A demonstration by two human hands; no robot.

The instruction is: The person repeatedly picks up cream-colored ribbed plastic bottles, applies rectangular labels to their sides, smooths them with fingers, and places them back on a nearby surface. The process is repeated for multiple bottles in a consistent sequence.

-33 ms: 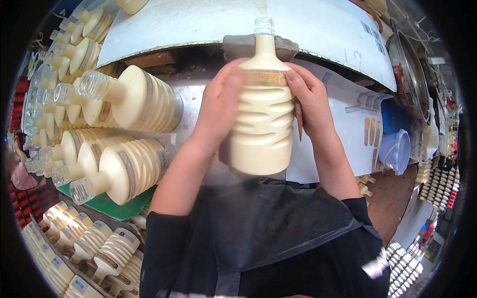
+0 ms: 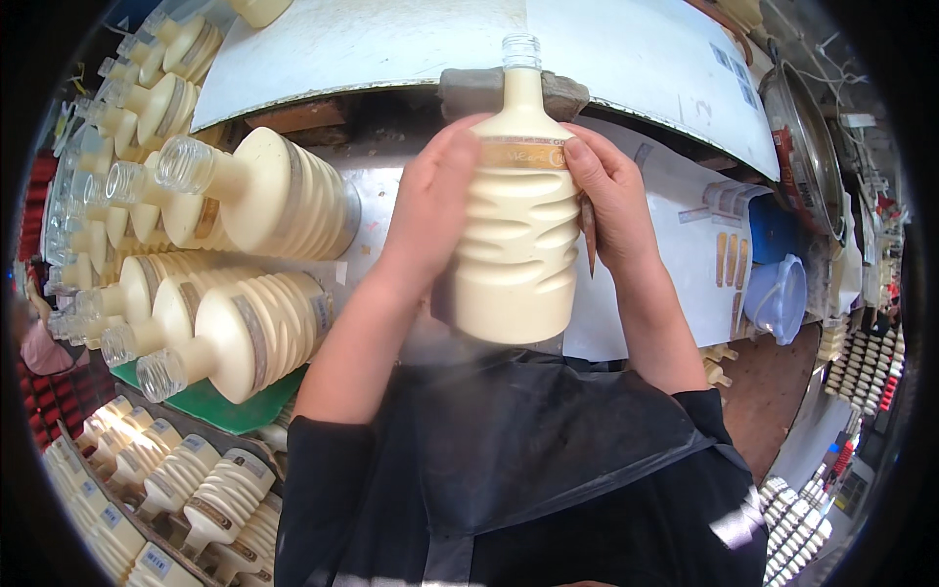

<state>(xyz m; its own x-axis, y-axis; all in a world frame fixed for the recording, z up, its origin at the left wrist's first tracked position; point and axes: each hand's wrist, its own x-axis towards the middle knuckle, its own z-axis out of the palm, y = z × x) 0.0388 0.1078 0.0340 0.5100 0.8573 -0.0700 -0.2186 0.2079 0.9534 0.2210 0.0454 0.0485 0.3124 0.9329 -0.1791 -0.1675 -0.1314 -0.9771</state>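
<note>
A cream bottle [image 2: 518, 264] with wavy ribs and a clear, threaded glass mouth lies in front of me, mouth pointing away. Around its shoulder runs a gold-brown label band [image 2: 523, 156]. My left hand [image 2: 427, 201] is closed on the left side of the shoulder, its thumb smeared by motion and its other fingers mostly hidden. From the right, my right hand [image 2: 618, 201] grips the same shoulder, thumb on the band's end. A brown pointed tool [image 2: 589, 235] sticks out below the right fingers. Grey blocks [image 2: 469, 93] lie under the bottle's neck.
Many similar bottles [image 2: 269, 196] lie stacked at left, some over a green mat [image 2: 230, 406]; more fill a rack [image 2: 230, 489] at lower left. A white board [image 2: 391, 49] spans the back. Label strips [image 2: 729, 259], a pale-blue bucket [image 2: 780, 298] and a metal pan [image 2: 807, 147] are at right.
</note>
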